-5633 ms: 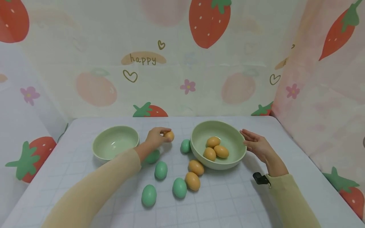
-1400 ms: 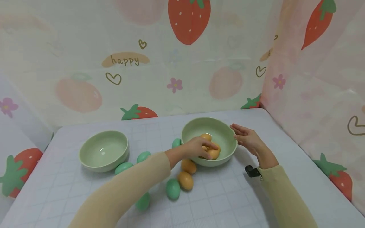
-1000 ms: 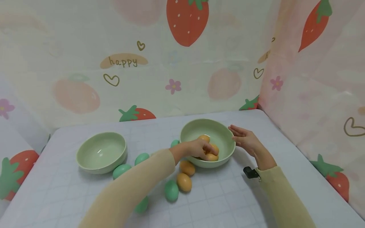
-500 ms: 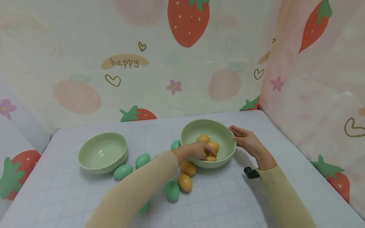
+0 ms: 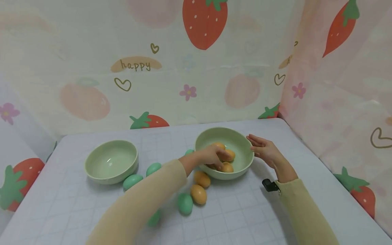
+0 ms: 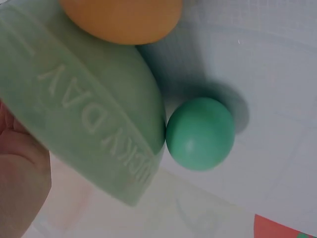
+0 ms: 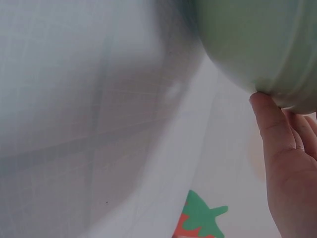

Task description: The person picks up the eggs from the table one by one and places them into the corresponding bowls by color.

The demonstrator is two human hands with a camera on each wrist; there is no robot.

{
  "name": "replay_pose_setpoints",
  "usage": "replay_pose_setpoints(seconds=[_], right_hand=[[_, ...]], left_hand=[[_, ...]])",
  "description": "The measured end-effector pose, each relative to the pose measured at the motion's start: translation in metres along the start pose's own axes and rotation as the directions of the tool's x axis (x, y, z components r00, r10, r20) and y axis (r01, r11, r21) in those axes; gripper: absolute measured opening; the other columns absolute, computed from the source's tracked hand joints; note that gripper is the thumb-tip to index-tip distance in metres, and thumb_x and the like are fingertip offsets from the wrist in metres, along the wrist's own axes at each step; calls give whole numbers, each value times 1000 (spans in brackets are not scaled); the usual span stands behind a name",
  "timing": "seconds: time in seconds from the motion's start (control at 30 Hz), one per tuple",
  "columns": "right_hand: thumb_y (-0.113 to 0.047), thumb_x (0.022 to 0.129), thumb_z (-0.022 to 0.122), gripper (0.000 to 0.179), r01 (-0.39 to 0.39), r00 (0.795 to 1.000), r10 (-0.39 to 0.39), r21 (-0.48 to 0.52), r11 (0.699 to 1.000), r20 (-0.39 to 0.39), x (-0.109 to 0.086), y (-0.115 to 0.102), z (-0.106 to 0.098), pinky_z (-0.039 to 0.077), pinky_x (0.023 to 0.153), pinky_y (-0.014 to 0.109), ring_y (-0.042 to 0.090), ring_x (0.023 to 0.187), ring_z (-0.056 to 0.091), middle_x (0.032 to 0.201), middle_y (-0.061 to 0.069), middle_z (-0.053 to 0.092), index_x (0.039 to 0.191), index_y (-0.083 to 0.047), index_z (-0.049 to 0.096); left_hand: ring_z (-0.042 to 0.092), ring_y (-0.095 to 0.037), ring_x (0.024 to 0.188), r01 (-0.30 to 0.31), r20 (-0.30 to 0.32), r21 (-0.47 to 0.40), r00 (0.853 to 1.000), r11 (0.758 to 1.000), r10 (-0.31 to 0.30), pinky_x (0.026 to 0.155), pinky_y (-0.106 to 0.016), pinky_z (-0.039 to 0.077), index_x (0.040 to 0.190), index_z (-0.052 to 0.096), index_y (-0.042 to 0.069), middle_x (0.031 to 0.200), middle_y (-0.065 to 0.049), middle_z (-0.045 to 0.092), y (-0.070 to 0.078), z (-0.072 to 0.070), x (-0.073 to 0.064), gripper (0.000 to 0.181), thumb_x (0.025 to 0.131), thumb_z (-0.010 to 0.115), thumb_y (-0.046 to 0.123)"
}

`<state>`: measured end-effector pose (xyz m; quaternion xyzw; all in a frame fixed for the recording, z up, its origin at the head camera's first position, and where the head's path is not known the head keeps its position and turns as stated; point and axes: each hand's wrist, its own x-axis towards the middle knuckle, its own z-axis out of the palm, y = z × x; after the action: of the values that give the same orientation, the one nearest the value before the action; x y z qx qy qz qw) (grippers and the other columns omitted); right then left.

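Observation:
Inside the right-hand pale green bowl (image 5: 246,163), my left hand (image 5: 209,156) reaches down among orange eggs, its thumb and fingertips apart. Orange eggs (image 5: 227,167) show beside and beyond its fingers; I cannot tell whether it grips the one partly covered by the palm. My right hand (image 5: 269,154) rests straight fingers against that bowl's outer right side, as the right wrist view shows at the fingertips (image 7: 262,101). Raised lettering marks the bowl's wall in the left wrist view, where a green egg (image 6: 200,134) sits right against it.
Another pale green bowl (image 5: 111,161) stands at left with nothing in it. On the table (image 5: 232,211), two orange eggs (image 5: 199,194) lie in front of the right bowl. Several green eggs (image 5: 185,203) are scattered between the bowls and nearer me, some partly behind the left sleeve (image 5: 144,204).
Over the longer span, my left hand has carried an orange egg from between the bowls into the right bowl. Lately its fingers shift slightly among the eggs there. My right hand stays at the bowl.

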<state>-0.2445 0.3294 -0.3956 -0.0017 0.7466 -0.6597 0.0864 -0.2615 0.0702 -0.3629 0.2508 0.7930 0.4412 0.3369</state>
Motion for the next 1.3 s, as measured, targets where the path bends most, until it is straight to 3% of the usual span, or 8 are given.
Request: replay_pose_setpoints(seconds=[0.17,0.27,0.43,0.6,1.0,1.3], right_hand=[[6,99,46,61,-5,1000,5,2,1000,-8,0,-1,1,46,97,26,32,142,23,157,19,20,153,2,17],[6,99,46,61,-10,1000,10,3,1000,-9,-1,-1,1,47,96,24,32,142,23,157,19,21,153,2,18],[5,99,47,62,7,1000,-7,-27,1000,15,-2,-1,1,45,99,27,33,143,21,157,19,18,153,3,15],[4,99,46,62,18,1000,-17,-36,999,25,-2,-2,1,42,103,31,34,143,20,157,20,17,153,4,14],[4,100,46,62,6,1000,-5,-32,999,21,-1,0,1,43,102,28,33,143,20,157,19,18,153,3,14],[4,100,46,62,-7,1000,7,-44,999,14,0,0,1,41,104,31,32,143,21,157,18,19,153,2,14]], left_hand=[[63,-26,108,-62,-15,-49,998,997,61,79,-28,55,131,58,-2,128,-17,61,-1,-8,-13,45,87,59,-13],[57,-26,118,-118,-66,-43,991,992,115,89,-29,52,130,59,-3,127,-17,62,-3,-12,-23,41,89,59,-9],[59,-24,113,-162,-211,-31,966,986,153,88,-29,50,124,63,-2,121,-17,65,-9,-18,-40,33,91,63,-1],[62,-26,106,-197,-279,-54,944,979,175,87,-30,52,120,63,-7,120,-21,64,-20,-19,-58,29,90,62,-5],[63,-25,100,-187,-338,-50,928,981,160,87,-33,52,115,66,-4,115,-15,66,-46,-20,-86,25,91,63,-2],[62,-22,100,-120,-335,-105,939,987,79,87,-34,52,119,64,-4,118,-20,64,-58,-22,-92,28,91,63,-2]])
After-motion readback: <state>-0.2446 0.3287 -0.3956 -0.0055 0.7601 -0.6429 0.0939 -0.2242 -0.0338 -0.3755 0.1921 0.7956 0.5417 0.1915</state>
